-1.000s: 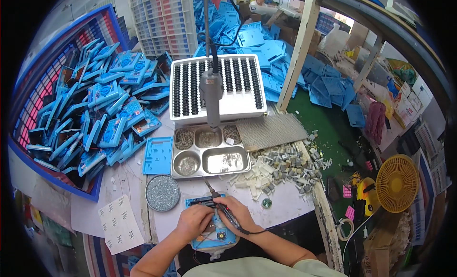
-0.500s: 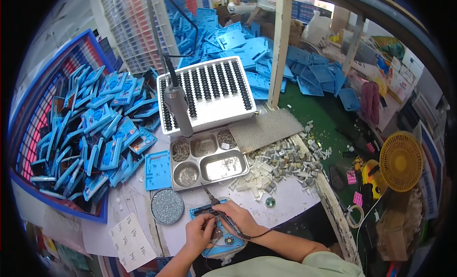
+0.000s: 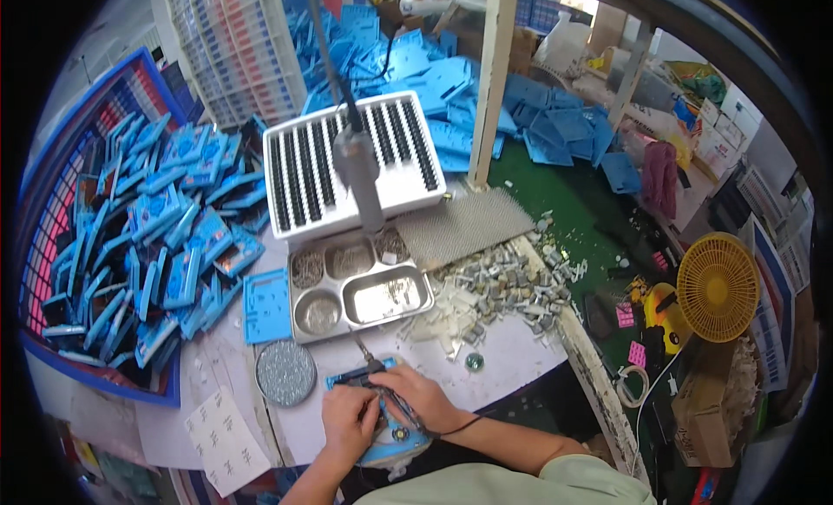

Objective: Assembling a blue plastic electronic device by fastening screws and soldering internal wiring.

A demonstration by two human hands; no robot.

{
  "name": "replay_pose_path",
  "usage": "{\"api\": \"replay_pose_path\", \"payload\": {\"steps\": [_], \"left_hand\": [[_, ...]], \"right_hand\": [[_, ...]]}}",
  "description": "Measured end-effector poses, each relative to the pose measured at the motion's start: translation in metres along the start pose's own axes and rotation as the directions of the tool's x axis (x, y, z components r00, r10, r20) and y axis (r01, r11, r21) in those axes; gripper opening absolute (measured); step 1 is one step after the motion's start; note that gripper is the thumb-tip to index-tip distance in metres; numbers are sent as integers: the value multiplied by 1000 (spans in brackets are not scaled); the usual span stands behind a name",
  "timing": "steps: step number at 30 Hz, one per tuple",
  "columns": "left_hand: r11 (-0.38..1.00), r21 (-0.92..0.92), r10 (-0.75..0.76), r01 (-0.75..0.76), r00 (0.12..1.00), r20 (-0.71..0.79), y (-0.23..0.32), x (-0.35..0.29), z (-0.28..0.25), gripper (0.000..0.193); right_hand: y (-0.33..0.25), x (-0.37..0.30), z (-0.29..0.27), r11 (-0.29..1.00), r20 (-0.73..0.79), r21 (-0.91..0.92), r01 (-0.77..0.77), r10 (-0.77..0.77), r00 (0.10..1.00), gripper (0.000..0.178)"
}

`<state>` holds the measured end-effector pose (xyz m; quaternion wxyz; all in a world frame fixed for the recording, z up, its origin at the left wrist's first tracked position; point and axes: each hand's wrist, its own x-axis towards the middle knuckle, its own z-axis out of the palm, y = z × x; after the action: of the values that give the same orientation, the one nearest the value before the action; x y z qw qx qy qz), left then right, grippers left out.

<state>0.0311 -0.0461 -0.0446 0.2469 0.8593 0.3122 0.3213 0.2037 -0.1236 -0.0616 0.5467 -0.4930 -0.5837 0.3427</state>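
Head view, looking down on a crowded white counter (image 3: pixel 512 353). At the lower middle, the person's left hand (image 3: pixel 347 423) rested on a small blue plastic piece (image 3: pixel 386 436) at the near edge, its grip closed over the piece's left side and holding it flat. The right hand (image 3: pixel 416 396) lay just beside it, its grip narrow around a thin dark tool (image 3: pixel 364 366) whose tip pointed up and left onto the top end of the blue piece. What the tip touched was too small to tell.

Just above the hands stood a metal tray (image 3: pixel 360 288) with several compartments holding small metal parts. A round grey dish (image 3: pixel 285 373) sat to its left, touching nothing, and a flat blue plate (image 3: pixel 266 304) lay against the tray's left edge. Behind the tray was a white slotted rack (image 3: pixel 351 162), with a grey hanging tool (image 3: pixel 356 171) dangling in front of it. A heap of small grey and white bits (image 3: pixel 499 284) spread to the right of the tray.

A large bin (image 3: pixel 52 271) on the left was piled with many more blue pieces (image 3: pixel 156 236); whether these were finished or waiting could not be told. Judging by this, the work on the one piece in hand looked to be under way, with the tool on it and the piece not yet set aside.

A yellow fan (image 3: pixel 718 286) stood at the far right.
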Motion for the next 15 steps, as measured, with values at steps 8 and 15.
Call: {"api": "replay_pose_path", "payload": {"steps": [8, 15], "left_hand": [[966, 184, 183, -180, 983, 3, 3, 4, -3, 18], [949, 287, 147, -131, 989, -33, 3, -3, -2, 15]], "right_hand": [[-20, -9, -32, 903, -222, -391, 180, -282, 934, 48], [-30, -39, -68, 905, -335, -398, 152, -297, 894, 36]]}}
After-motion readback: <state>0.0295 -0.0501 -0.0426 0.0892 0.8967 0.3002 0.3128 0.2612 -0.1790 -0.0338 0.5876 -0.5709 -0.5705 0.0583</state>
